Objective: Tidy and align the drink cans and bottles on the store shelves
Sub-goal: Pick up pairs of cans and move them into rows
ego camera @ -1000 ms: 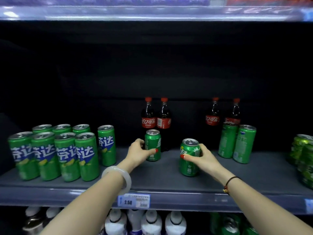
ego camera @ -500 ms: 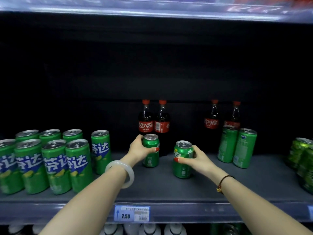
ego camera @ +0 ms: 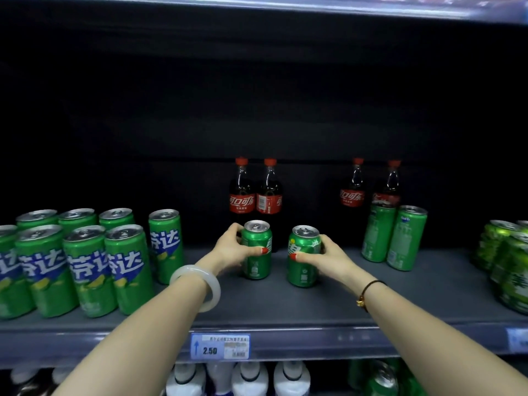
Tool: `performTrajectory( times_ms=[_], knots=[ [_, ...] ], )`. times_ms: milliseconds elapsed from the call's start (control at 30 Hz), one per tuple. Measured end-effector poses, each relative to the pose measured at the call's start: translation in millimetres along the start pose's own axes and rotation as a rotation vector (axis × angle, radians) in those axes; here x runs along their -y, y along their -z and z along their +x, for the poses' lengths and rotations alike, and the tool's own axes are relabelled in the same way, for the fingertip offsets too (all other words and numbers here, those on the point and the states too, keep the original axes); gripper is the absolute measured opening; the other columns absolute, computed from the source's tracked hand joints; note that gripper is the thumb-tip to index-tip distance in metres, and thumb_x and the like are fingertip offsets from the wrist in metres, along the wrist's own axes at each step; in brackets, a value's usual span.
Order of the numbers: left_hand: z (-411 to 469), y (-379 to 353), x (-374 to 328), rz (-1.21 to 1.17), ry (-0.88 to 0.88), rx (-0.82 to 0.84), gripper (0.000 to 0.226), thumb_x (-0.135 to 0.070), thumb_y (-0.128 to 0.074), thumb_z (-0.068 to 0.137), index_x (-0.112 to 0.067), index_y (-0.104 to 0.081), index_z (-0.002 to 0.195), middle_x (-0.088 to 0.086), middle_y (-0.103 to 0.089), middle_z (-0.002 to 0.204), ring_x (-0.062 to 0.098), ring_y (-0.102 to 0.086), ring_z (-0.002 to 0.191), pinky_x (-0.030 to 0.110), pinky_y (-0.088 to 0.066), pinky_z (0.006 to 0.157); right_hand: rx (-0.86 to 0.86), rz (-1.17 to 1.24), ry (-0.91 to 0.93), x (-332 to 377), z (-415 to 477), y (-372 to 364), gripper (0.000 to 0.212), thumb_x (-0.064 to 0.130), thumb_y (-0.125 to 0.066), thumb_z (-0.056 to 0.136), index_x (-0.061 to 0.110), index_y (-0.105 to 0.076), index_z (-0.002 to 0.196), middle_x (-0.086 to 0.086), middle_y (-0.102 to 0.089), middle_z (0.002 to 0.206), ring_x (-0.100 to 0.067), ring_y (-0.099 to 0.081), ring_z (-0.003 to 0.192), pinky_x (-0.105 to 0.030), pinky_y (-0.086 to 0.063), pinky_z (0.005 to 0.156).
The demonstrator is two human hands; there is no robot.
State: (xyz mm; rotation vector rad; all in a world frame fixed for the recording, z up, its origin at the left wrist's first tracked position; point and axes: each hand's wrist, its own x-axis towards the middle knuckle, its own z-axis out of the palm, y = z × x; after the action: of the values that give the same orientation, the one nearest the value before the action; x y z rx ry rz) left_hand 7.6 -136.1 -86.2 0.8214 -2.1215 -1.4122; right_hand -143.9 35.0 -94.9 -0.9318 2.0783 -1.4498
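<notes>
Two short green cans stand upright side by side in the middle of the grey shelf (ego camera: pixel 285 307). My left hand (ego camera: pixel 231 250) wraps around the left green can (ego camera: pixel 257 261), thumb across its front. My right hand (ego camera: pixel 328 254) grips the right green can (ego camera: pixel 303 267) from its right side. A small gap separates the two cans. Directly behind them stand two cola bottles (ego camera: pixel 255 190) with red caps and labels.
Several tall green cans (ego camera: pixel 85 264) are grouped at the left. Two more cola bottles (ego camera: pixel 371 190) and two tall green cans (ego camera: pixel 395 238) stand at the right, yellow-green cans (ego camera: pixel 508 261) at the far right. A 2.50 price tag (ego camera: pixel 220 347) hangs on the shelf lip; white-capped bottles fill the shelf below.
My right hand has slid its can left and back, close beside the left can. My left hand has closed more fully around its can.
</notes>
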Motion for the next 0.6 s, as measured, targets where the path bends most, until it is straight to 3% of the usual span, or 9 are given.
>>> performTrajectory(
  times_ms=[100, 167, 400, 500, 600],
  knots=[
    [-8, -1, -3, 0.007, -0.009, 0.021, 0.051, -0.018, -0.082, 0.070, -0.020, -0.046, 0.107, -0.003, -0.059, 0.093, 0.011, -0.060, 0.084, 0.027, -0.050, 0.059, -0.031, 0.004, -0.009, 2, -7, 0, 0.056, 0.029, -0.082, 0.066, 0.022, -0.051, 0.113, 0.002, -0.063, 0.108, -0.016, -0.060, 0.102, -0.037, -0.050, 0.090],
    [-12, -1, -6, 0.011, -0.012, 0.030, 0.052, -0.017, -0.082, 0.069, -0.020, -0.048, 0.108, -0.003, -0.059, 0.092, 0.015, -0.061, 0.086, 0.029, -0.051, 0.061, -0.033, 0.014, -0.007, 5, -14, 1, 0.054, 0.028, -0.082, 0.066, 0.023, -0.051, 0.111, 0.003, -0.064, 0.106, -0.013, -0.060, 0.097, -0.031, -0.050, 0.079],
    [-26, -7, -23, 0.121, -0.046, 0.103, 0.058, -0.018, -0.085, 0.063, -0.022, -0.051, 0.109, 0.003, -0.066, 0.095, 0.013, -0.064, 0.081, 0.030, -0.055, 0.054, -0.070, 0.040, 0.006, 14, -41, 17, 0.053, 0.022, -0.083, 0.063, 0.022, -0.054, 0.107, 0.000, -0.065, 0.103, -0.013, -0.060, 0.092, -0.026, -0.045, 0.062],
    [-33, -21, -35, 0.147, -0.050, 0.143, 0.059, -0.019, -0.085, 0.063, -0.023, -0.050, 0.111, 0.005, -0.066, 0.098, 0.016, -0.065, 0.084, 0.037, -0.057, 0.064, -0.060, 0.010, -0.022, 20, -53, 34, 0.054, 0.024, -0.080, 0.065, 0.022, -0.050, 0.111, 0.003, -0.063, 0.105, -0.012, -0.058, 0.092, -0.030, -0.045, 0.063],
    [-44, -39, -53, 0.163, -0.062, 0.184, 0.059, -0.019, -0.085, 0.063, -0.021, -0.051, 0.111, 0.002, -0.065, 0.094, 0.013, -0.064, 0.080, 0.030, -0.055, 0.057, -0.038, -0.074, -0.042, 24, -67, 55, 0.057, 0.025, -0.080, 0.066, 0.027, -0.041, 0.108, 0.009, -0.061, 0.098, -0.008, -0.056, 0.087, -0.031, -0.047, 0.065]
  ],
)
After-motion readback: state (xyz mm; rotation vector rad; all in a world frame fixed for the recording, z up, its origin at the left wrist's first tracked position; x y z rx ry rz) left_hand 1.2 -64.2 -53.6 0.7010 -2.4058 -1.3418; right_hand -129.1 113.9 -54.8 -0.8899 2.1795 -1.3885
